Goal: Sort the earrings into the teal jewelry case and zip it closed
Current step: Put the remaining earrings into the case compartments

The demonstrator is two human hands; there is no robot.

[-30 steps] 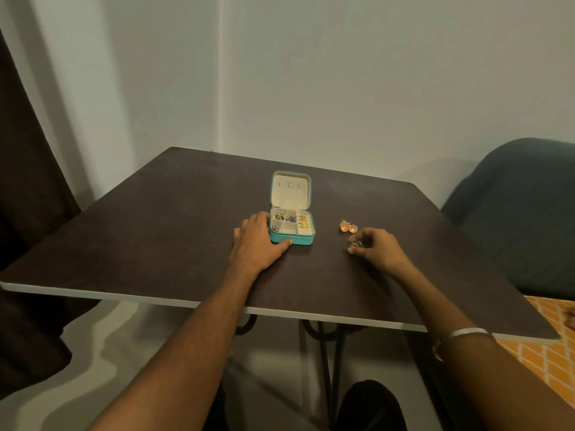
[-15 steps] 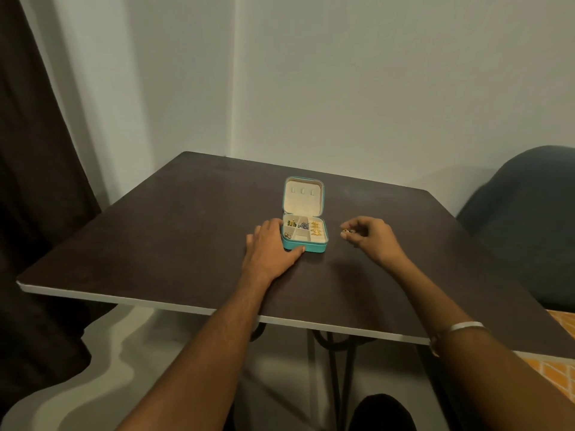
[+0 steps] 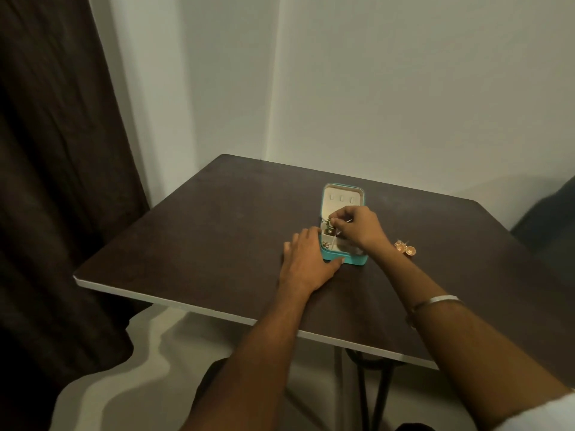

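Head | teal jewelry case [image 3: 342, 259] open | earrings [image 3: 328, 227] inside

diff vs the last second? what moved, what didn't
The right hand moved left from the table beside the orange earrings to over the open teal jewelry case, its fingers pinched on a small earring above the tray. Unchanged: the left hand braces the case's left side, the lid is up, and the orange pair lies on the table.
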